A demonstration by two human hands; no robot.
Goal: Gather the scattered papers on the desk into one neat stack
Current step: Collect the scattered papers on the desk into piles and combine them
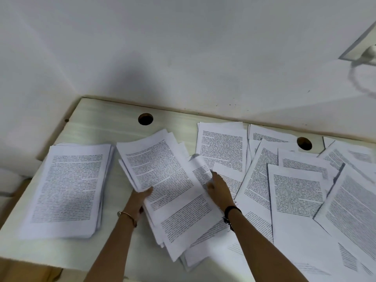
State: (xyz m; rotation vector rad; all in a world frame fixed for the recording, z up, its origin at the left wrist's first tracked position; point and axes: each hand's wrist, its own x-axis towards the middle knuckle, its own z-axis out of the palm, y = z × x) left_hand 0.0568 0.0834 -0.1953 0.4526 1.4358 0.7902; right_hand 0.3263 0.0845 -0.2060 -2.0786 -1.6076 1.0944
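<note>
One view only, worn on the head: it looks forward and steeply down over the counter [97, 123], close in, wide-angle bending the edges, the wall [183, 47] filling the upper half.

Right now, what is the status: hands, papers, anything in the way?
Left hand grips middle bundle. Right hand at curled sheet, grip unclear. Neat stack left; loose sheets right, ungathered. Nothing blocks.
</note>
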